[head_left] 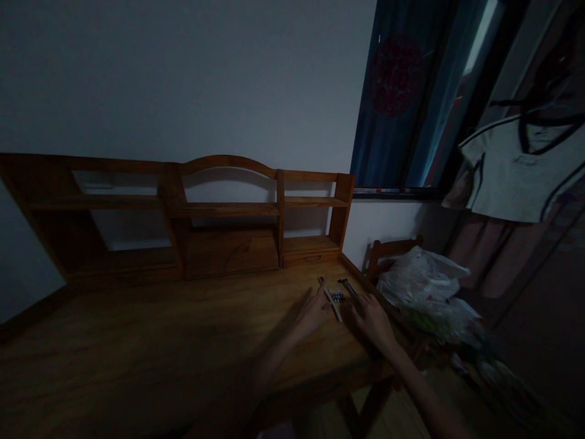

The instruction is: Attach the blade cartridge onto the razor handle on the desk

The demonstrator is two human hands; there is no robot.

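Observation:
My left hand [314, 311] is over the right part of the wooden desk, its index finger stretched forward and its thumb apart, beside a thin pale stick [334, 306]. The stick lies slantwise on the desktop, touching or almost touching those fingers. My right hand [372, 320] is closed around the near end of a slim dark tool [350, 288] with a short crosspiece at its far end. Between the hands lies a small dark piece with several light dots [337, 296]; its kind is too small and dim to tell.
A wooden shelf unit [223, 209] stands along the desk's back [137, 329]. Right of the desk, a wooden chair [397, 245] bears white plastic bags [418, 274]. A white shirt [512, 171] hangs beside the curtained window [406, 140]. The room is dim.

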